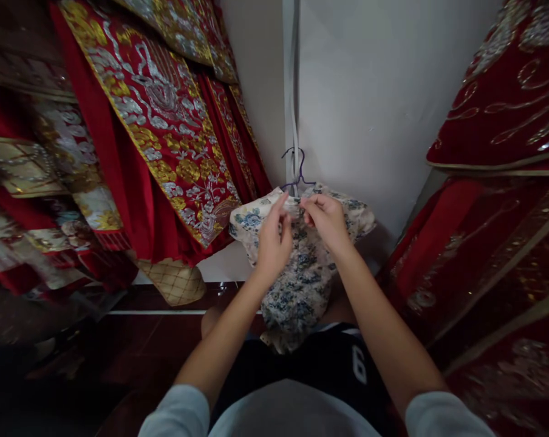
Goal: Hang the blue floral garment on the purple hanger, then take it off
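Observation:
A floral garment (297, 273), off-white with blue flowers, hangs on a dark purple hanger (302, 167) in front of me. Its lower end reaches down to my lap. My left hand (276, 233) is at the left side of the collar, fingers apart, with the index finger pointing up near the hanger. At the right side of the collar, my right hand (325, 220) has thumb and index finger pinched together on the collar edge.
Red garments with gold and silver embroidery (165, 109) hang at the left. More red embroidered cloth (506, 109) hangs at the right. A pale wall (361, 79) with a vertical white cable (294, 91) stands behind the hanger. The floor (156, 340) is dark red.

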Motion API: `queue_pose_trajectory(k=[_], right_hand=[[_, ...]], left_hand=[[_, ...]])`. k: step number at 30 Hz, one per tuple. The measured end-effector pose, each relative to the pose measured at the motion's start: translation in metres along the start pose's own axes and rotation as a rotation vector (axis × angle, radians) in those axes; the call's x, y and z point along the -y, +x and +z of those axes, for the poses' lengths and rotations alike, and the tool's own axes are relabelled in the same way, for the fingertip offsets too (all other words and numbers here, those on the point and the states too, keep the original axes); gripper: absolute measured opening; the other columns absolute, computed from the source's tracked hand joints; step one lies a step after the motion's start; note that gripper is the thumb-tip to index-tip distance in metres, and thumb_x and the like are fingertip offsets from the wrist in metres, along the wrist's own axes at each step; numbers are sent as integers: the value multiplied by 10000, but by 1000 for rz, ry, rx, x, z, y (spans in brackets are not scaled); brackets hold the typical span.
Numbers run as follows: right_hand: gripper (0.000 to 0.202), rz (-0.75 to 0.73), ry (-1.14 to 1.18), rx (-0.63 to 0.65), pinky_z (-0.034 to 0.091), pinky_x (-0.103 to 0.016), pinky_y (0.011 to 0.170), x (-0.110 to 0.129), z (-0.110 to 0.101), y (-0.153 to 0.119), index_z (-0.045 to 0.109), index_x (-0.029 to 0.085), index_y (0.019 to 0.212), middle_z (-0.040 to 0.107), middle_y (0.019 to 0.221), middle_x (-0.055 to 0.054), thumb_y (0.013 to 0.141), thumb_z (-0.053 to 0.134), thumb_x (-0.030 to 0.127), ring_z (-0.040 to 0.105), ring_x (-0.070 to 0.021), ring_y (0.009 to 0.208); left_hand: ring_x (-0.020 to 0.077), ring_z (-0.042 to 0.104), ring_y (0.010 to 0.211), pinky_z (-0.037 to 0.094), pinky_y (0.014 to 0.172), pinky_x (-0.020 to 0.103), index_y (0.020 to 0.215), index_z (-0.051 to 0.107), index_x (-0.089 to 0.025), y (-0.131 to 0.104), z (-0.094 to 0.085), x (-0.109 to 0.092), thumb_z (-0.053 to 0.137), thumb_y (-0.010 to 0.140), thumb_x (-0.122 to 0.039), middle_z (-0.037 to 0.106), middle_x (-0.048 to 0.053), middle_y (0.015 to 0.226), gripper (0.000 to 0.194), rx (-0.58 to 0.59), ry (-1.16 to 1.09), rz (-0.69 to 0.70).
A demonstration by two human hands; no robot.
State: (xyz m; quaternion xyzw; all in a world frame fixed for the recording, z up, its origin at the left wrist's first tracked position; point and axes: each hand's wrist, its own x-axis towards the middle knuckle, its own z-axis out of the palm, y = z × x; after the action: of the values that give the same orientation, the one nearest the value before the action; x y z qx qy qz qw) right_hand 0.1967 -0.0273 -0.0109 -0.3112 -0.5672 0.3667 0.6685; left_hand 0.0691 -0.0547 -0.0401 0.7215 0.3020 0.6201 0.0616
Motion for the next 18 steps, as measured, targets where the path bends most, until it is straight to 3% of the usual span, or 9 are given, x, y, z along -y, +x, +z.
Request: queue_pose_trajectory(k=[2, 4, 6, 8, 10, 13, 16, 18], right_hand=[[201, -27, -14, -7, 290, -198, 419, 1, -1, 0, 566, 186, 646, 494, 439, 64, 777, 621, 328, 407, -71, 388], [201, -42, -26, -28, 287, -206, 423, -1, -3, 1, 560, 192, 660, 487, 442, 64, 779, 611, 346, 401, -76, 389], [213, -60, -58, -49, 286, -220, 432, -10, -4, 4, 549, 198, 665, 479, 447, 64, 778, 600, 371, 393, -84, 395], [231, -81, -137, -71, 279, -234, 448, -26, -4, 5, 534, 201, 642, 471, 456, 60, 767, 597, 386, 385, -90, 411], [244, -69, -235, -77, 272, -246, 467, -46, -5, 1, 517, 203, 588, 459, 461, 53, 740, 598, 377, 381, -96, 433], [250, 13, -274, -61, 279, -252, 486, -72, -5, -19, 503, 206, 526, 438, 456, 50, 698, 596, 362, 387, -106, 456], [252, 98, -189, -68, 278, -245, 474, -83, -4, -49, 499, 210, 529, 426, 447, 59, 693, 604, 370, 379, -105, 451], [256, 146, -128, -54, 271, -238, 460, -84, -2, -68, 490, 211, 538, 425, 437, 65, 704, 609, 366, 374, -100, 436]], left_hand=[[172, 597, 838, 464, 808, 314, 1236, 574, -206, 33, -3, 6, 474, 953, -223, 655, 51, 904, 300, 47, 55, 53], [178, 595, 827, 458, 775, 303, 1021, 644, -185, 52, -3, 12, 499, 938, -219, 651, 48, 857, 171, 130, 119, 106], [181, 591, 819, 447, 758, 295, 897, 635, -177, 58, -3, 13, 512, 929, -224, 641, 48, 829, 136, 164, 172, 145], [174, 587, 810, 437, 752, 285, 883, 616, -178, 58, -4, 12, 510, 933, -243, 633, 45, 821, 133, 113, 182, 148], [160, 580, 796, 430, 745, 271, 883, 606, -182, 57, -10, 13, 509, 938, -268, 627, 37, 816, 141, -27, 133, 96], [130, 561, 740, 429, 722, 246, 839, 601, -178, 59, -28, 30, 545, 915, -262, 604, 7, 770, 126, -379, -86, -82], [100, 556, 688, 438, 717, 231, 808, 584, -171, 51, -52, 60, 533, 903, -189, 585, -26, 711, 109, -716, -522, -402], [103, 582, 696, 457, 739, 242, 777, 566, -167, 36, -65, 79, 498, 911, -173, 592, -24, 677, 150, -788, -838, -667]])
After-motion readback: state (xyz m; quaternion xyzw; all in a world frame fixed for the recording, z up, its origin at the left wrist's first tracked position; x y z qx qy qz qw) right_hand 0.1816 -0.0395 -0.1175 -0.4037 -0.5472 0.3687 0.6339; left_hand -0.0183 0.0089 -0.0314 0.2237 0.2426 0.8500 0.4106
